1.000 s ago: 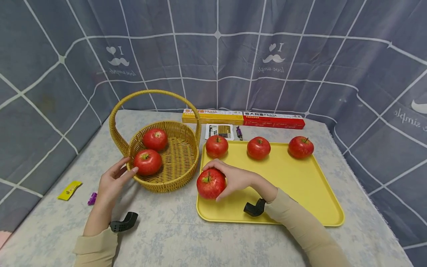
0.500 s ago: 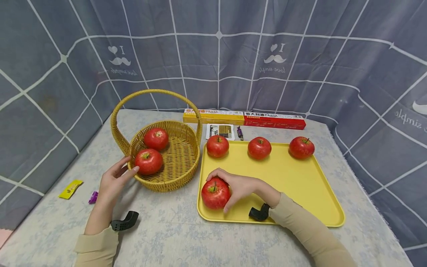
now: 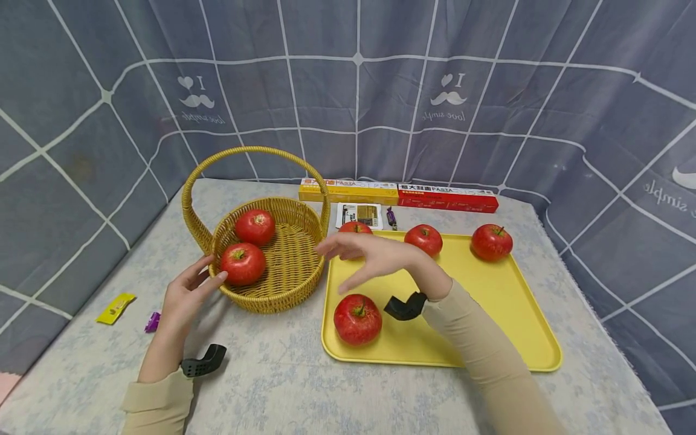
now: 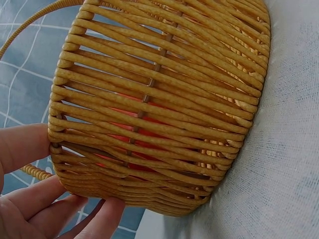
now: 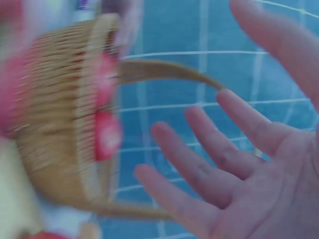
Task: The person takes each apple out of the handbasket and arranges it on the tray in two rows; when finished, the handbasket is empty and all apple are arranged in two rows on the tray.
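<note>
My left hand [image 3: 185, 293] pinches the rim of the woven basket [image 3: 288, 296] at its near left. In the left wrist view the thumb lies at the rim and the fingers [image 4: 107, 216] press the wicker side. Two red apples, a front one [image 3: 243, 264] and a back one [image 3: 255, 227], lie in the basket's left half. My right hand [image 3: 375, 257] hovers over the tray's left side with nothing in it, fingers spread and pointing toward the basket. Below it, apart from the hand, a red apple [image 3: 357, 319] rests on the yellow tray [image 3: 462, 314].
Along the tray's back edge stand three apples: left [image 3: 354, 227], partly behind my right hand, middle [image 3: 423, 240] and right [image 3: 491, 242]. Behind are a yellow pasta box [image 3: 348, 192], a red one [image 3: 447, 198] and a white packet [image 3: 359, 215]. A yellow sachet [image 3: 116, 308] lies far left.
My right hand moved the apple toward the tray's near left corner, let go of it, then rose up and left toward the basket. The left hand stayed at the basket rim.
</note>
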Tool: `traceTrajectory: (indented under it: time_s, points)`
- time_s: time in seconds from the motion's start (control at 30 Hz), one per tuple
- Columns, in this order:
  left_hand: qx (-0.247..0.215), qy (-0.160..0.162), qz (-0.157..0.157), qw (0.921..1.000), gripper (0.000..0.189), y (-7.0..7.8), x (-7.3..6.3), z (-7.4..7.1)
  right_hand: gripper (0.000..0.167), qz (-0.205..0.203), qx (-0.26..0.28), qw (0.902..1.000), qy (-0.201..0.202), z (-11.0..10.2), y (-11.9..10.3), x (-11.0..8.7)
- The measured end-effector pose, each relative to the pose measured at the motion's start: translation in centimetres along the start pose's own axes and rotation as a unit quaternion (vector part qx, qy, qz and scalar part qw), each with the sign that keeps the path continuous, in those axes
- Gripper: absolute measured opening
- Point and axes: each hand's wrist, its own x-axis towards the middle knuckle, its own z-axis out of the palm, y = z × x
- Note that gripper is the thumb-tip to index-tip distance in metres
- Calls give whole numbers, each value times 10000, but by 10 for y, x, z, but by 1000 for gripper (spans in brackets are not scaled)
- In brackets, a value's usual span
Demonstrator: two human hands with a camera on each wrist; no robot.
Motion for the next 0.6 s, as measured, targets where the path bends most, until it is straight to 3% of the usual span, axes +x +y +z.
traceTrajectory:
  time_s: [0.17, 0.33, 0.6]
  points:
    - [86, -8, -75, 9999, 72, 1, 0, -1, 56, -598, 587, 9939, 715, -12, -28, 40]
    - [123, 4, -58, 9999, 72, 1, 0, 0, 49, -619, 1324, 9819, 1208, -8, -42, 81]
    - [144, 41, -4, 9999, 72, 1, 0, 0, 42, -358, 1715, 9670, 1849, 9, -24, 136]
